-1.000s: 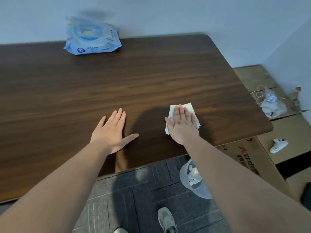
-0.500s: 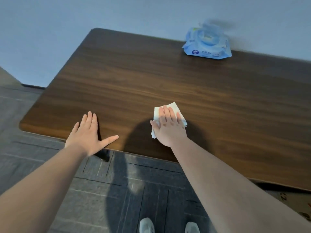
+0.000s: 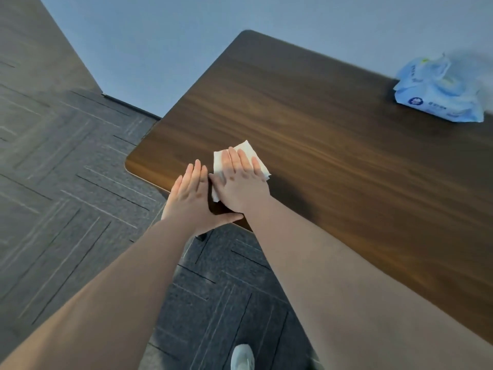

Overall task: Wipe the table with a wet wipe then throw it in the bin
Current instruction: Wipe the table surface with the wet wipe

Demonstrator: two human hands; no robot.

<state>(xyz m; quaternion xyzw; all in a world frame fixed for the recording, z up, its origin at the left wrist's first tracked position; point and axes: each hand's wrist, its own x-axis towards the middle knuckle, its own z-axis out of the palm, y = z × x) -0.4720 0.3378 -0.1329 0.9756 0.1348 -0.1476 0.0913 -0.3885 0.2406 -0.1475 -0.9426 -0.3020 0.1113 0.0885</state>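
Observation:
A white wet wipe (image 3: 246,152) lies flat on the dark wooden table (image 3: 333,134) close to its near-left corner. My right hand (image 3: 241,182) presses flat on the wipe with fingers together, covering most of it. My left hand (image 3: 190,194) lies flat and empty at the table's front edge, right beside the right hand, its thumb stretched under the right wrist. The bin is out of view.
A blue pack of wet wipes (image 3: 440,98) sits at the table's far right by the pale wall. Grey carpet tiles (image 3: 66,196) cover the floor to the left and in front. One light shoe (image 3: 242,356) shows at the bottom.
My right hand has slid the wipe leftward along the front of the table, now next to my left hand near the left corner. The view swung left; the bin and boxes left the frame.

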